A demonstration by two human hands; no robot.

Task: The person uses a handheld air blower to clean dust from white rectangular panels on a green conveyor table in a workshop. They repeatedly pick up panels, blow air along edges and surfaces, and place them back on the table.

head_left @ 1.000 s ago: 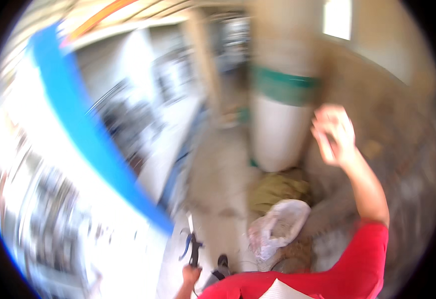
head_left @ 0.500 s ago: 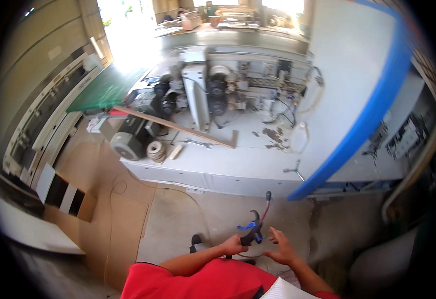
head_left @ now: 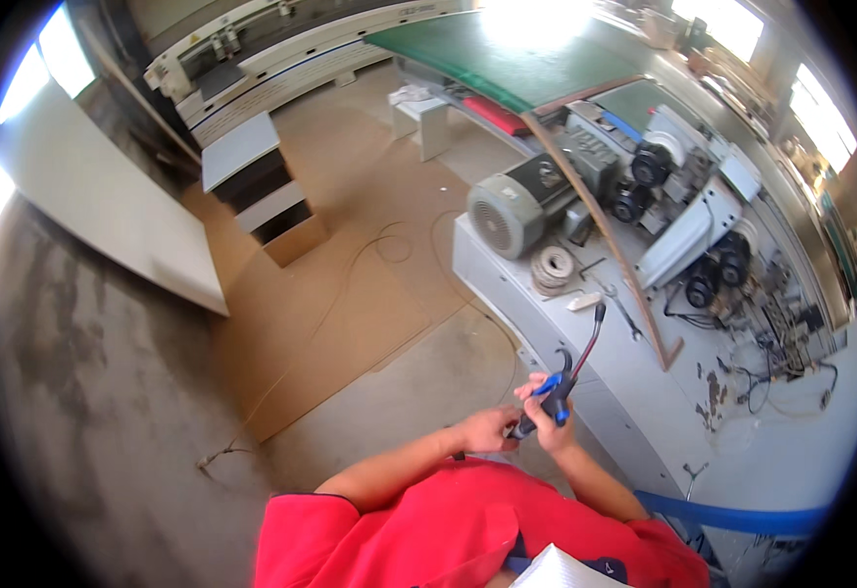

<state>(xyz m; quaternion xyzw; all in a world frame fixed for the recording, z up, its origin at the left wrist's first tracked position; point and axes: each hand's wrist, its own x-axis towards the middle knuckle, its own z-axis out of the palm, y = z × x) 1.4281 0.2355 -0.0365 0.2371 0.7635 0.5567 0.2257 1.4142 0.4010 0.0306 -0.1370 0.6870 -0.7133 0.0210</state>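
A black and blue air blow gun (head_left: 558, 400) with a long reddish nozzle is held up in front of my body, its dark tip pointing up and to the right. My right hand (head_left: 550, 427) is closed round its body, fingers near the blue trigger. At the lower end of the grip, my left hand (head_left: 488, 429) is closed on the gun's base; its fingertips are partly hidden. To the right stands a machine with its white bed (head_left: 595, 358). A grey motor (head_left: 507, 211), a roll of cord (head_left: 552, 267) and a wrench (head_left: 628, 312) rest on the bed.
A long brown strip (head_left: 595, 211) lies slanted across the machine. A green table (head_left: 507, 59) extends behind it. Brown sheeting (head_left: 350, 323) covers part of the floor, with a thin hose (head_left: 335, 299) looping over it. A stack of boards (head_left: 262, 186) and a large white panel (head_left: 105, 176) stand left.
My view has swung left, so the machine now sits to the right. My right hand, open beside the blow gun before, has closed round it. My left hand still grips its lower end.
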